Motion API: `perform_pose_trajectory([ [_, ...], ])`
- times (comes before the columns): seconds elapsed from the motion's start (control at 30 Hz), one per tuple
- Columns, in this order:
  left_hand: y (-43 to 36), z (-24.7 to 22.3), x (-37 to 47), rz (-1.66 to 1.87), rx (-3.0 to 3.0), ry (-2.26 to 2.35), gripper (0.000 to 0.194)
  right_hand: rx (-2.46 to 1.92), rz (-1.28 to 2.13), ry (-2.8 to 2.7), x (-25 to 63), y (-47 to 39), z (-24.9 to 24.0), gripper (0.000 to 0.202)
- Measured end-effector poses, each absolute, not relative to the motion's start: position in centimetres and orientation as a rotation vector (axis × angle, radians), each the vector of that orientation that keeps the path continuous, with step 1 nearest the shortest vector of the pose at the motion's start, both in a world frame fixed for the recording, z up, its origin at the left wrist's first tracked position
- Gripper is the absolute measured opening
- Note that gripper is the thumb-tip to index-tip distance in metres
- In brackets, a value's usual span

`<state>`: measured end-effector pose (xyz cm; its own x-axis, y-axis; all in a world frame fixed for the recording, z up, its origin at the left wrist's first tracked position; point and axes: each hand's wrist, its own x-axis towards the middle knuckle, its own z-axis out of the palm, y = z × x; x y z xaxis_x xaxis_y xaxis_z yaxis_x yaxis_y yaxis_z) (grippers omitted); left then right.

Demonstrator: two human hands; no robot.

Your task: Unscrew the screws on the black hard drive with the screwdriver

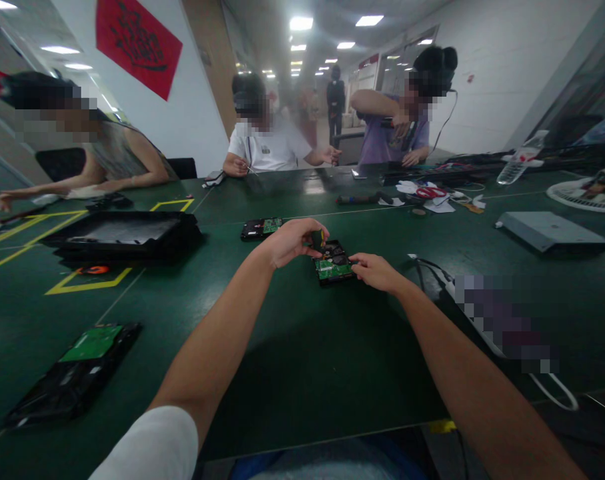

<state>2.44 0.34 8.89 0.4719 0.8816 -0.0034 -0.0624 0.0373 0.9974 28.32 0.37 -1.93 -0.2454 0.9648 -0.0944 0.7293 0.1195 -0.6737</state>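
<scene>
In front of me a black hard drive (335, 269) lies on the green table, its green circuit board facing up. My left hand (297, 241) is closed around a short dark tool (318, 241) with a yellow mark, which looks like a screwdriver. It points down over the far left part of the drive; its tip is hidden. With thumb and fingers, my right hand (375, 271) pinches the drive's right edge. Another hard drive (260, 229) lies just beyond my left hand, and a third drive (77, 367) rests at the near left.
A black tray (122, 235) stands at the left near yellow tape marks. To the right are a grey metal box (552, 231), a white cable (557, 393), a tilted plastic bottle (521, 160) and paper scraps (432, 198). Several people sit across the table.
</scene>
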Motion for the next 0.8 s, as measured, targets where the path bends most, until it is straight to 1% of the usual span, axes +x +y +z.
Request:
perform_pose_trajectory([
  [0.27, 0.00, 9.07, 2.54, 0.774, 1.364, 0.773, 0.023, -1.619, 0.885, -2.043, 28.34, 0.26, -1.89, 0.043],
  [0.5, 0.06, 8.88, 2.78, 0.831, 1.278, 0.753, 0.018, -1.604, 0.877, -2.058, 28.50, 0.52, -2.25, 0.042],
  [0.8, 0.35, 8.96, 2.14, 0.840, 1.396, 0.781, 0.019, -1.602, 0.840, -2.060, 28.49, 0.33, -2.30, 0.040],
])
